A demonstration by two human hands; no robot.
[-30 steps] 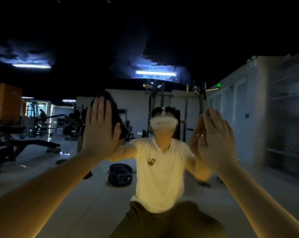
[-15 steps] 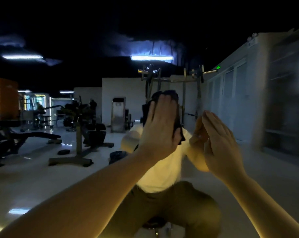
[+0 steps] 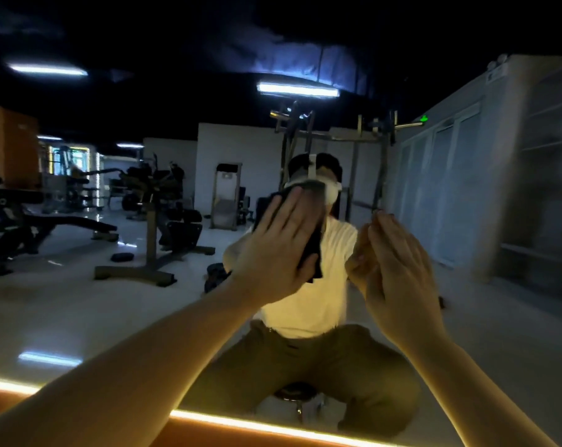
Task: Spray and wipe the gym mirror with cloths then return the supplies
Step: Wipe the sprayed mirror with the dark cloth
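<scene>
Cloth sits mostly hidden, apparently, behind left hand.

The left hand hides most of the dark cloth.

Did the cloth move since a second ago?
Yes. The left hand slid the cloth rightward across the mirror, toward the reflected lifting rack.

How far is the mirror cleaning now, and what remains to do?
Done: spraying likely, though no spray bottle shows. In hand: the left hand presses a dark cloth flat against the mirror, wiping. The right hand is raised beside it, open and empty. Left: the rest of the wipe, then returning the supplies.
</scene>
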